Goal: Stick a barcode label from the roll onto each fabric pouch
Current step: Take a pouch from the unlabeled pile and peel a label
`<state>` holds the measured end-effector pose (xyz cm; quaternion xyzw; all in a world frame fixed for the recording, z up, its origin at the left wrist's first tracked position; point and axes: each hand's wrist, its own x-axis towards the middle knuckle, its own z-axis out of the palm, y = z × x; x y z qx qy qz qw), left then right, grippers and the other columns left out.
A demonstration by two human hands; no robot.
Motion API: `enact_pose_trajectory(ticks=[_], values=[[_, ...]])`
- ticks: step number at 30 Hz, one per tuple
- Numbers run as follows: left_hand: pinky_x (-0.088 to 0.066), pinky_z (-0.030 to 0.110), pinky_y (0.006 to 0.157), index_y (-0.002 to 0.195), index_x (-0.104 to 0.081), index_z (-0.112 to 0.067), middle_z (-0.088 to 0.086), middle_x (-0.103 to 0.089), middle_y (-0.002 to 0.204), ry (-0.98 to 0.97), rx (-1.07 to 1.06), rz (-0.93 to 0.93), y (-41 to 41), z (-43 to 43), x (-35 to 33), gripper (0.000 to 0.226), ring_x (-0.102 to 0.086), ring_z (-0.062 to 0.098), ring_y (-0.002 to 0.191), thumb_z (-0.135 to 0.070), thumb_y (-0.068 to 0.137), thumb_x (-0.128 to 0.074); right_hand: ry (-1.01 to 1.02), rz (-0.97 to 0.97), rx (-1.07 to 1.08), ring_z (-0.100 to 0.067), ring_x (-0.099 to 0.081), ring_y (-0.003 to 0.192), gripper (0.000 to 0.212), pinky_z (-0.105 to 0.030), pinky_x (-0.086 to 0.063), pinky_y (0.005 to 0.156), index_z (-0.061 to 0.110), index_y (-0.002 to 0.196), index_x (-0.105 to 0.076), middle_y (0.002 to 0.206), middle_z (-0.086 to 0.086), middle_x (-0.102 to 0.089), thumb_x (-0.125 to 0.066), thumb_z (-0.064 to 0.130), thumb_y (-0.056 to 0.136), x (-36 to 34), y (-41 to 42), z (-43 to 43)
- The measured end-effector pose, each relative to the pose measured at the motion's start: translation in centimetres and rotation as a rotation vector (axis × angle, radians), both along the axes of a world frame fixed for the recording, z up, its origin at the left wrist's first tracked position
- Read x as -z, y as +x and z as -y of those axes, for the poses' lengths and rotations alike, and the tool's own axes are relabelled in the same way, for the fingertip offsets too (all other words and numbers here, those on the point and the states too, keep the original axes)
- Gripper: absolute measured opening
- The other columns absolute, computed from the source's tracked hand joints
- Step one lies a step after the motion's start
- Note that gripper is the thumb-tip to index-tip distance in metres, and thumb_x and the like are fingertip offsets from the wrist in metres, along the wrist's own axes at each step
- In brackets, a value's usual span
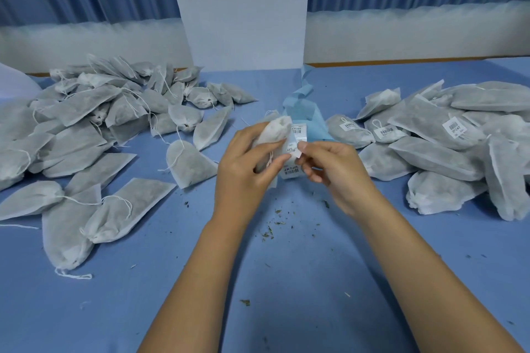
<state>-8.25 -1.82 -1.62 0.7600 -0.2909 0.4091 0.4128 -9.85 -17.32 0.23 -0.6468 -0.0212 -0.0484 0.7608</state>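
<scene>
grey-white fabric pouches (86, 129) lie heaped well to the left of the label strip (304, 114). none of them shows a barcode that i can see, and their strings trail loose. just left of the strip, the left hand (243, 163) has its fingers curled round one pouch (274, 132), holding it up off the blue cloth (286, 281). at the strip's near end, the right hand (335, 172) pinches a white label (295, 153) by its corner between thumb and forefinger, the other fingers tucked under. whether that label is wholly free of the backing, i cannot tell. right of the strip sits the second heap (444, 135), where several pouches carry barcodes.

to my eye the trouble is the soft, bulging pouch. pressed on in mid-air, the label could crease or go on crooked, or catch the drawstring under it. held by one corner, it might fold onto itself or onto a finger. dry crumbs (269, 231) lie in front of the strip and would spoil the glue if the label dipped there.

for room, the cloth in front of the strip is open but for those crumbs. both heaps crowd in from the sides, the nearest pouches close to each hand. a white board (243, 8) stands behind the strip, at the table's far edge.
</scene>
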Motion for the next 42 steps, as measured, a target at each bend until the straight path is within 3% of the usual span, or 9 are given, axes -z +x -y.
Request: enact_pose_trajectory(ticks=[7, 12, 16, 20, 24, 31, 35, 39, 42], values=[[-0.038, 0.005, 0.072, 0.107, -0.070, -0.026, -0.010, -0.059, 0.109, -0.470, 0.108, -0.435, -0.8, -0.7, -1.6, 0.026, -0.052, -0.017, 0.092, -0.005, 0.092, -0.064, -0.036, 0.043, 0.236, -0.012, -0.037, 0.053, 0.029, -0.022, -0.028, 0.051, 0.014, 0.061, -0.051, 0.058, 0.002, -0.045, -0.053, 0.005, 0.088, -0.7, 0.2, 1.3], [-0.035, 0.002, 0.070, 0.104, -0.069, -0.037, -0.012, -0.055, 0.105, -0.421, 0.224, -0.554, -0.9, -0.4, -1.8, 0.040, -0.048, -0.004, 0.078, -0.002, 0.086, -0.068, 0.000, 0.343, 0.055, -0.006, -0.039, 0.052, 0.022, -0.014, -0.032, 0.049, 0.025, 0.062, -0.059, 0.058, 0.012, -0.049, -0.059, 0.015, 0.082, -1.1, -0.9, 0.0], [-0.044, 0.012, 0.080, 0.113, -0.067, -0.035, -0.015, -0.057, 0.114, -0.335, 0.333, -0.590, -0.9, -0.1, -1.4, 0.053, -0.057, -0.001, 0.104, 0.008, 0.081, -0.065, -0.158, 0.384, -0.027, -0.002, -0.051, 0.061, 0.014, -0.012, -0.039, 0.059, 0.016, 0.071, -0.059, 0.064, 0.014, -0.060, -0.063, 0.011, 0.084, -0.5, -1.1, -1.4], [-0.049, 0.025, 0.089, 0.122, -0.065, -0.030, -0.011, -0.056, 0.120, -0.266, 0.387, -0.612, -0.8, -0.1, -1.2, 0.051, -0.057, 0.010, 0.116, -0.001, 0.080, -0.074, -0.260, 0.329, 0.051, -0.022, -0.049, 0.070, 0.017, -0.034, -0.041, 0.068, 0.013, 0.074, -0.061, 0.072, -0.012, -0.059, -0.064, 0.005, 0.089, 0.1, -0.7, -1.4], [-0.048, 0.027, 0.096, 0.130, -0.060, -0.020, -0.004, -0.054, 0.119, -0.231, 0.443, -0.640, -0.8, -0.2, -1.2, 0.064, -0.057, 0.012, 0.117, 0.010, 0.075, -0.075, -0.346, 0.294, 0.124, -0.023, -0.045, 0.063, 0.014, -0.031, -0.038, 0.060, 0.007, 0.074, -0.060, 0.071, -0.025, -0.057, -0.067, 0.008, 0.087, 0.3, -0.6, -1.3], [-0.046, 0.018, 0.094, 0.126, -0.061, -0.017, -0.004, -0.059, 0.114, -0.332, 0.517, -0.633, -1.0, -0.3, -1.5, 0.049, -0.059, 0.005, 0.113, 0.004, 0.083, -0.070, -0.439, 0.284, 0.240, -0.004, -0.040, 0.050, 0.032, -0.016, -0.035, 0.052, 0.019, 0.059, -0.053, 0.051, 0.009, -0.047, -0.080, 0.016, 0.075, 0.4, -0.5, -1.2], [-0.047, 0.016, 0.091, 0.119, -0.062, -0.022, -0.006, -0.059, 0.117, -0.398, 0.507, -0.614, -0.9, 0.0, -1.5, 0.049, -0.060, 0.001, 0.111, 0.010, 0.083, -0.065, -0.600, 0.223, 0.407, -0.004, -0.041, 0.049, 0.042, -0.016, -0.033, 0.051, 0.020, 0.058, -0.048, 0.050, 0.012, -0.046, -0.083, 0.042, 0.066, 0.7, -0.3, -0.9], [-0.049, 0.019, 0.089, 0.121, -0.063, -0.027, -0.003, -0.061, 0.122, -0.362, 0.498, -0.595, -0.8, -0.2, -1.5, 0.052, -0.060, 0.007, 0.114, 0.008, 0.083, -0.068, -0.264, 0.163, 0.211, 0.004, -0.055, 0.069, 0.025, -0.012, -0.044, 0.068, 0.019, 0.091, -0.061, 0.080, 0.007, -0.062, -0.080, 0.021, 0.074, 0.2, -0.1, -1.0], [-0.052, 0.018, 0.083, 0.130, -0.050, -0.042, -0.012, -0.066, 0.118, -0.423, 0.475, -0.586, -0.8, -0.2, -1.5, 0.070, -0.063, 0.005, 0.110, 0.003, 0.082, -0.072, -0.083, 0.126, 0.088, -0.009, -0.067, 0.079, 0.012, -0.022, -0.052, 0.074, 0.011, 0.090, -0.069, 0.085, -0.001, -0.073, -0.075, 0.010, 0.079, 0.1, -0.3, -0.9]])
